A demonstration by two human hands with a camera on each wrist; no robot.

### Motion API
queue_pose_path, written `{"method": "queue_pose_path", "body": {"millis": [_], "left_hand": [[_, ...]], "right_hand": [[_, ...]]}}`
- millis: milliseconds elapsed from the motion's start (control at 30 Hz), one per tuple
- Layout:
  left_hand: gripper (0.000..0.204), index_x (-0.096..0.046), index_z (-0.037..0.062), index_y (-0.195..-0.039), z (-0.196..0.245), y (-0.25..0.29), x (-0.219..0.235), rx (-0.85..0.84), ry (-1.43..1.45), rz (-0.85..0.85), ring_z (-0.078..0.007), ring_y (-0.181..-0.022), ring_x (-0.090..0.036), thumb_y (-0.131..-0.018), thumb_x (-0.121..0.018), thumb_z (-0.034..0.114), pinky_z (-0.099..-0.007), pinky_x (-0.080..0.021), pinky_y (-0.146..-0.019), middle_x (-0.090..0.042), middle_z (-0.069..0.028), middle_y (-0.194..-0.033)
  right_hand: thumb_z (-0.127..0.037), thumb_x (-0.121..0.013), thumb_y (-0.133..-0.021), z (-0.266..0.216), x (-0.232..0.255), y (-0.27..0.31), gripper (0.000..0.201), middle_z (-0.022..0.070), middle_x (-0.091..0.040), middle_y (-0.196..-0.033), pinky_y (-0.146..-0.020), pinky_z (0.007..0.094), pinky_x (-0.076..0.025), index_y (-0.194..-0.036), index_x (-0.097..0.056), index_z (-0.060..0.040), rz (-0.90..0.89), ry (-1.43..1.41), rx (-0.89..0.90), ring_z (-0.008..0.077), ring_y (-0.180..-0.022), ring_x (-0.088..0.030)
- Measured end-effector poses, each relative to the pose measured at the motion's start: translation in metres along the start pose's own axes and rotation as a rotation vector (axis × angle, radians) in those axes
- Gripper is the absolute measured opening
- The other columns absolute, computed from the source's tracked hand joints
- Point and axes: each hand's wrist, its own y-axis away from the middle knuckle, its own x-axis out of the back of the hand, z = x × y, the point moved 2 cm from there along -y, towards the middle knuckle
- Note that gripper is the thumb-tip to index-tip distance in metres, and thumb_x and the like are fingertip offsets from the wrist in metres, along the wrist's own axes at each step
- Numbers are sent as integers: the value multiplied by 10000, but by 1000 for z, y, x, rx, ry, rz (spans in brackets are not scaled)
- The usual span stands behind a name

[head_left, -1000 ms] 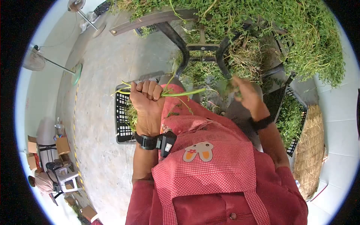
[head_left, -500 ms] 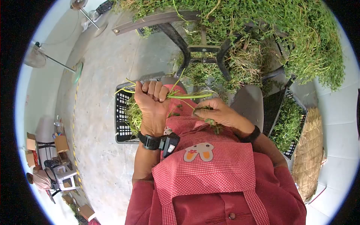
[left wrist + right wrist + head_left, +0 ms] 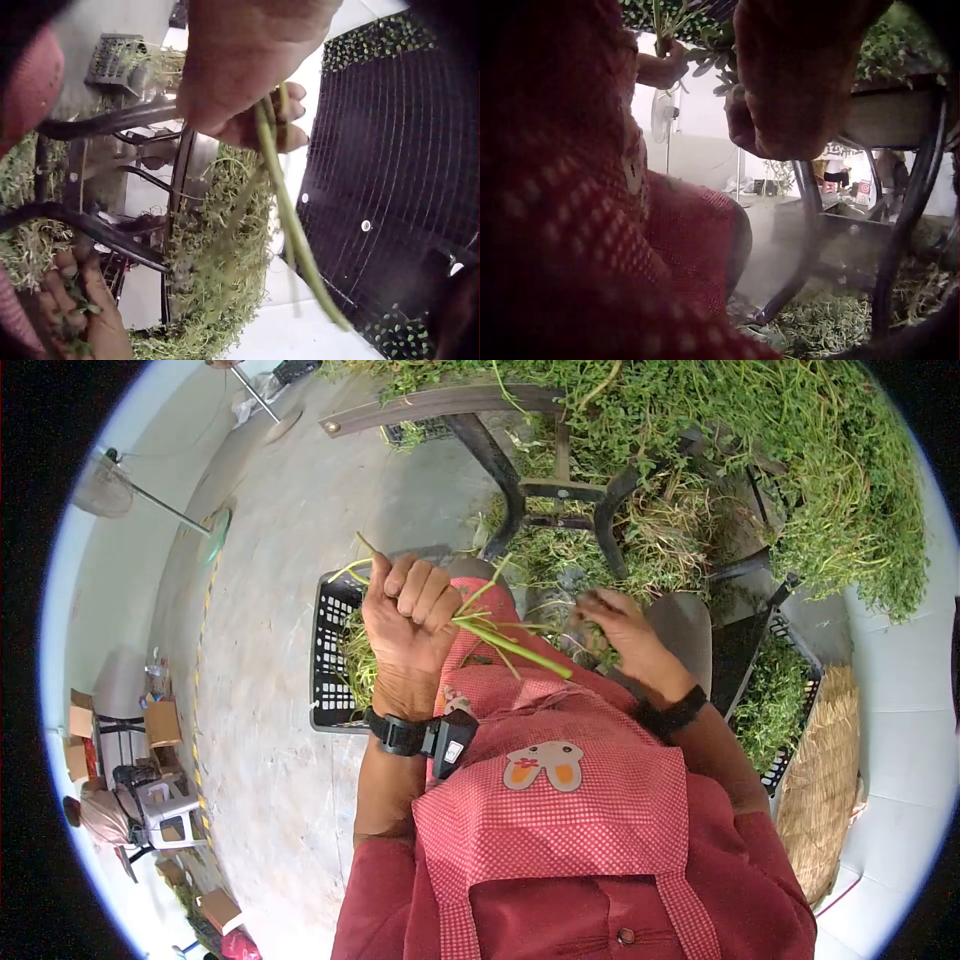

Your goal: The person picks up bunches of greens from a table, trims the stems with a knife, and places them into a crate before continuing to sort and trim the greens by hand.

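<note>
My left hand (image 3: 408,610) grips a few long green stems (image 3: 525,652), raised over the left thigh. Their thicker ends stick out to the right and thin tips show past the thumb side. In the left wrist view the stems (image 3: 292,217) run down out of the curled fingers. To the right, above the lap, my right hand (image 3: 638,645) pinches a small leafy sprig (image 3: 718,61), partly hidden by the fingers. A gap separates the two hands. A red checked apron (image 3: 570,820) covers the lap.
A heap of leafy greens (image 3: 780,450) lies on the table (image 3: 440,410) ahead, spilling over its right side. Beneath it are piled stems (image 3: 680,525). Black crates of greens stand left (image 3: 328,650) and right (image 3: 815,685). A straw mat (image 3: 820,770) lies at the right.
My right hand came in from the right to the stems, then drew back right with a leafy sprig. The stems in my left hand now slant further down.
</note>
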Motion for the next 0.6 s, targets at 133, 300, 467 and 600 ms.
{"method": "queue_pose_path", "body": {"millis": [133, 300, 467, 600], "left_hand": [[440, -346, 142, -603, 14, 1, -1, -52, -122, 53, -109, -543, -335, -988, -326, 355, -284, -360, -564, -314, 26, -533], [448, -383, 140, -624, 75, 11, 22, -159, -287, 214, -166, -685, -446, -986, -318, 395, -344, -447, -720, -439, -6, -626], [458, -385, 145, -633, 125, 32, 56, -190, -348, 365, -170, -685, -461, -990, -283, 415, -313, -443, -651, -441, -9, -625], [404, -450, 102, -727, 158, 58, 99, -328, -472, 485, -185, -651, -424, -985, -340, 395, -306, -396, -645, -434, -33, -650]], "right_hand": [[-256, -611, -865, -23, -32, -2, 245, 23, -624, -793, -520, 269, -421, -957, -614, -30, -117, 270, 20, 69, -637, -524], [-246, -606, -856, -8, -61, -21, 285, 118, -646, -903, -740, 346, -478, -1047, -601, -34, -159, 722, 329, 219, -842, -622], [-302, -617, -827, 9, -85, -13, 362, 181, -644, -897, -708, 452, -487, -1098, -561, -68, -257, 927, 441, 368, -835, -623], [-287, -602, -831, 19, -73, -20, 319, 201, -621, -823, -671, 475, -466, -1066, -563, -76, -196, 1012, 371, 378, -770, -615]]}}
